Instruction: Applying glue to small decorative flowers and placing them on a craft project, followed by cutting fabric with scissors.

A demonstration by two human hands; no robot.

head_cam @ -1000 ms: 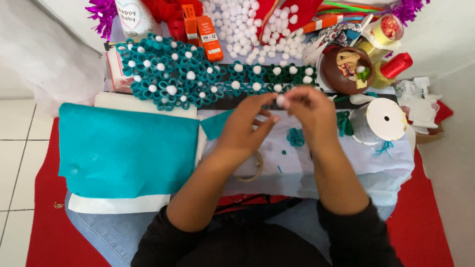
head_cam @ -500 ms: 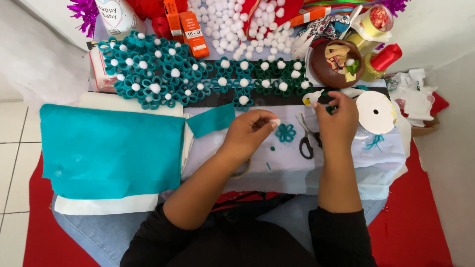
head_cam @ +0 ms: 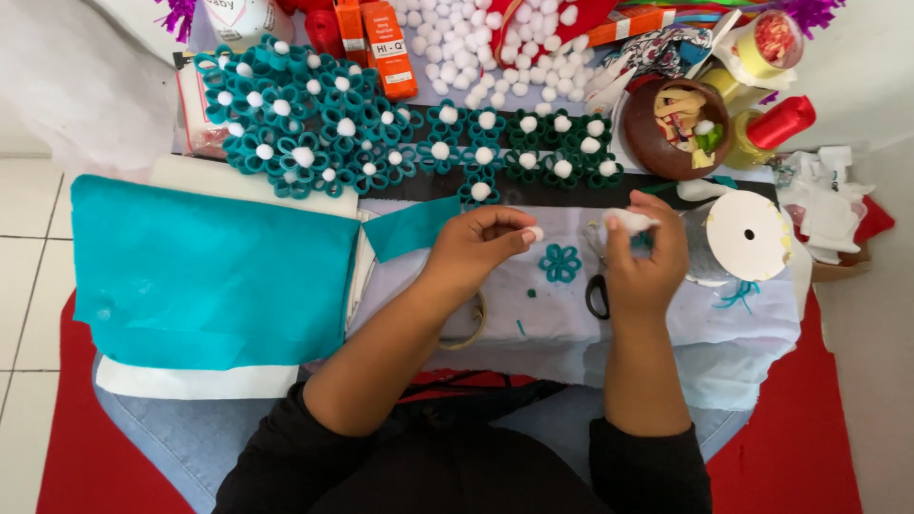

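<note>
Head view. The far edge of the white cloth work surface [head_cam: 571,333] is crowded by a band of teal felt flowers with white pompom centres [head_cam: 381,143]; open room remains only along the near edge. A folded teal felt sheet [head_cam: 209,276] covers the left edge. A small white pompom [head_cam: 536,233] is pinched in the closed fingertips of the left hand [head_cam: 476,247]. A white pompom tuft [head_cam: 630,221] is gripped by the right hand [head_cam: 647,262]. Between them a single teal felt flower [head_cam: 560,262] lies flat on the cloth.
</note>
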